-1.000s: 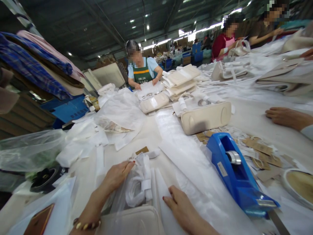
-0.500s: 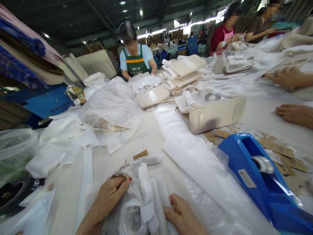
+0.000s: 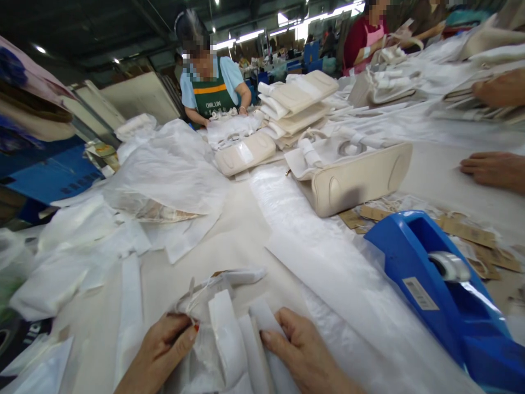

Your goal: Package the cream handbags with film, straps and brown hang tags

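Note:
A pale handbag (image 3: 229,339) wrapped in white paper and clear plastic lies in front of me at the bottom of the view. My left hand (image 3: 166,345) pinches its left edge, beside a thin white string (image 3: 203,295). On the opposite side my right hand (image 3: 299,345) is closed on the bag's edge, with a white paper strip (image 3: 264,312) between thumb and fingers. The bag's lower part falls outside the picture. Part of a brown tag (image 3: 217,273) shows at its far end, mostly covered.
At right stands a blue tape dispenser (image 3: 414,284), with brown tags (image 3: 471,232) behind it. A cream bag (image 3: 361,180) lies beyond. White plastic (image 3: 164,164) is heaped left. A co-worker (image 3: 213,93) works opposite; another person's hands (image 3: 496,167) rest at far right.
My right hand has moved up along the bag's edge and closed on the paper strip. The brown tag is now more covered. At far right, a person's upper hand has lifted a bag edge.

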`<state>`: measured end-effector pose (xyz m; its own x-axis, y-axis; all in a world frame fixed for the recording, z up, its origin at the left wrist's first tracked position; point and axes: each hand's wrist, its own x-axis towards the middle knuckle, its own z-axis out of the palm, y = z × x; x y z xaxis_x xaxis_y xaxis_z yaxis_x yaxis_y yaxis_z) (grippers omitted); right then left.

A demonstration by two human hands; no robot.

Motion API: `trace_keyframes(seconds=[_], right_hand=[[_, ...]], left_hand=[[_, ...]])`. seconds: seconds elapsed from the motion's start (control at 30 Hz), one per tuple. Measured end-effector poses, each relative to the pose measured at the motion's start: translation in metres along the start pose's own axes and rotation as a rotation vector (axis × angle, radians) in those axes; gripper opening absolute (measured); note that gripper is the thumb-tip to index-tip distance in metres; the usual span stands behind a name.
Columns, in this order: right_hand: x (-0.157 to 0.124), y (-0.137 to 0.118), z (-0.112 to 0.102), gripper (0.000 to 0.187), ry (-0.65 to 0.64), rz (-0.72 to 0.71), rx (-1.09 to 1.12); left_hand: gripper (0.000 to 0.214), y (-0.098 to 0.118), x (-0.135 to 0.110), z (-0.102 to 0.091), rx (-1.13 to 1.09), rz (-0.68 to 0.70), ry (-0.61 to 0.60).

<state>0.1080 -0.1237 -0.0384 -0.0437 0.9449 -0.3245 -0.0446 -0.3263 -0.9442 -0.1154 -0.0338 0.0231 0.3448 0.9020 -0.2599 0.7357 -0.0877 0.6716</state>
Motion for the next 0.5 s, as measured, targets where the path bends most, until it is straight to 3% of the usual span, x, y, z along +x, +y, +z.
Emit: trace_keyframes(seconds=[0.1, 0.3, 0.4, 0.5], right_hand=[[0.002, -0.002, 0.001, 0.022, 0.060, -0.001, -0.033], [0.005, -0.015, -0.005, 0.014, -0.111, -0.048, -0.304], [0.011, -0.012, 0.000, 0.016, -0.111, -0.044, -0.187], [0.020, -0.010, 0.009, 0.017, -0.025, -0.024, -0.152]], left_hand=[[0.051, -0.003, -0.001, -0.001, 0.069, 0.024, -0.016], [0.048, -0.009, 0.005, 0.003, 0.139, 0.036, -0.012], [0.048, -0.007, 0.008, 0.007, 0.146, 0.047, 0.006], [0.046, 0.002, 0.010, 0.008, 0.090, 0.026, -0.031]])
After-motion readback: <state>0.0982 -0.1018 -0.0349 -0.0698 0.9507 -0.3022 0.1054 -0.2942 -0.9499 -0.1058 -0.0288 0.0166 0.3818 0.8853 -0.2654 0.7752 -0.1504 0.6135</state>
